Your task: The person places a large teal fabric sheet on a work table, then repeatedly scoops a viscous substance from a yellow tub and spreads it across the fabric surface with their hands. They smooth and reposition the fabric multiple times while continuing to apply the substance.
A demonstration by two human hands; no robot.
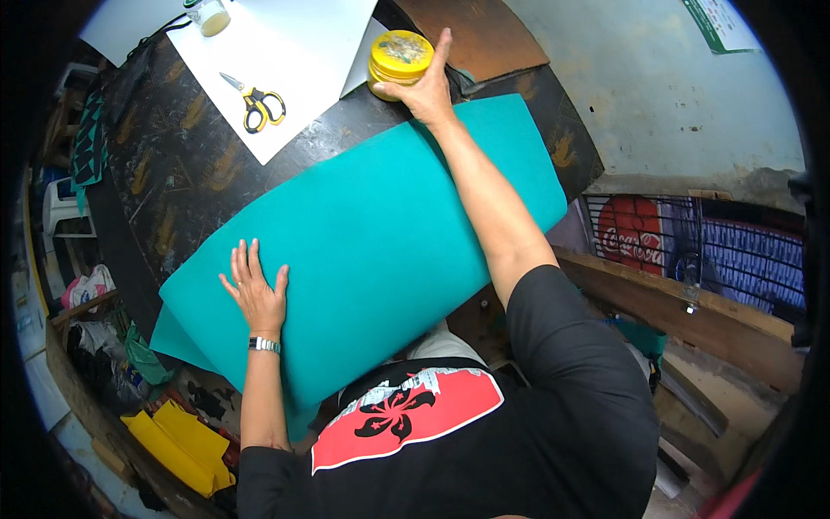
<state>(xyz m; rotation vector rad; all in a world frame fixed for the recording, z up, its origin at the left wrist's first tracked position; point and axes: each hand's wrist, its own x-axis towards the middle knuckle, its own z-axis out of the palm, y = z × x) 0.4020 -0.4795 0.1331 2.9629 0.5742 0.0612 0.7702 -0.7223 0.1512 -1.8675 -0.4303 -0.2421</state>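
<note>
A large teal-green sheet (372, 233) of smooth, flexible material lies across the dark table in front of me and hangs over its near edge. My left hand (258, 298) rests flat on the sheet's left part, fingers spread, holding nothing. At the far side, my right hand (425, 97) is wrapped around a round yellow jar (402, 54), thumb on its near side. Dried smears cover the jar's lid. Some of the right fingers are hidden behind the jar. Left of it, yellow-and-black scissors (258, 108) lie on white paper (294, 52), blades slightly apart.
A small clear container (207, 17) stands at the back left. Brown sheet material (484, 39) lies beyond the jar, by the pale wall (657, 95). Folded yellow material (177, 445) sits low on the left. A wooden beam (683, 294) runs along the right.
</note>
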